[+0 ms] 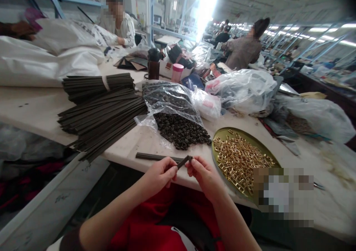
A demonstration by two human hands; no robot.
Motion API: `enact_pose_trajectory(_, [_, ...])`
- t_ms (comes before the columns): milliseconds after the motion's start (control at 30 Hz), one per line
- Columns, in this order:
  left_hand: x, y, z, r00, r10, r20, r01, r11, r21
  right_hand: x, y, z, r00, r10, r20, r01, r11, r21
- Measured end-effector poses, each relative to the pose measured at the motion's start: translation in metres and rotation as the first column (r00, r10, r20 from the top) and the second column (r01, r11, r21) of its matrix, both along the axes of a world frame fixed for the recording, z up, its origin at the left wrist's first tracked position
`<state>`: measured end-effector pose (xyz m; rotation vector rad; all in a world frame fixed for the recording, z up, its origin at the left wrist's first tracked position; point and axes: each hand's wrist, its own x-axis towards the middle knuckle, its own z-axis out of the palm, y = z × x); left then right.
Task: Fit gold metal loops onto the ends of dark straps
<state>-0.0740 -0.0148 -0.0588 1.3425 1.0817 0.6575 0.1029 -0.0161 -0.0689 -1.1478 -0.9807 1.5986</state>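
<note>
Between my hands, above the table's front edge, is a dark strap (pixel 183 162). My left hand (pixel 161 173) pinches it on the left, fingers closed. At its right end, my right hand (pixel 204 175) closes its fingertips on a small dark piece; whether that is a loop or the folded strap end I cannot tell. Just behind them lie a few dark strips (pixel 155 156). A heap of small dark loops (pixel 183 130) spills from a clear plastic bag (pixel 172 95). To the right, a round tray (pixel 218 134) holds many gold metal buckles (pixel 240 156).
Bundled dark strips (pixel 102 114) lie at the left, with white sacks (pixel 50 58) behind. A brown bottle (pixel 154 63), a pink-lidded jar (pixel 177 73) and plastic bags (pixel 244 88) stand farther back. Pliers tips (pixel 319 186) show at right. Other people work beyond.
</note>
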Motion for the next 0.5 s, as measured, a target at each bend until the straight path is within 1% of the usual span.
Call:
enact_pose_trajectory(67, [0.004,-0.002,0.003,1.0,-0.015,-0.017,0.015,1.0,0.005,-0.002,-0.007,0.003,0.998,-0.01,-0.067,0.01,1.0,0.0])
enact_pose_trajectory(100, [0.005,-0.003,0.004,0.999,-0.018,-0.045,0.019,1.0,0.022,-0.002,-0.009,0.004,0.997,-0.014,-0.071,0.015,1.0,0.007])
enact_pose_trajectory(167, [0.005,-0.005,0.006,0.989,-0.009,-0.148,0.025,0.994,0.106,-0.003,-0.012,0.006,0.999,-0.02,-0.035,0.021,1.0,0.01])
enact_pose_trajectory(233, [0.006,-0.007,0.007,0.964,0.017,-0.267,0.041,0.977,0.208,-0.002,-0.015,0.007,1.0,-0.017,-0.011,0.016,1.0,-0.019])
enact_pose_trajectory(300, [0.007,-0.009,0.009,0.932,0.037,-0.36,0.066,0.961,0.269,0.0,-0.017,0.006,0.999,-0.004,-0.039,0.001,0.998,-0.067])
enact_pose_trajectory(400, [0.011,-0.012,0.012,0.904,0.005,-0.428,0.121,0.956,0.267,0.006,-0.021,0.006,0.997,0.02,-0.073,-0.028,0.993,-0.113])
enact_pose_trajectory(467, [0.013,-0.013,0.013,0.904,-0.036,-0.427,0.155,0.957,0.246,0.011,-0.025,0.006,0.999,0.041,-0.02,-0.043,0.994,-0.097])
enact_pose_trajectory(500, [0.014,-0.013,0.014,0.91,-0.069,-0.409,0.169,0.962,0.214,0.014,-0.026,0.006,0.998,0.053,0.023,-0.051,0.996,-0.072])
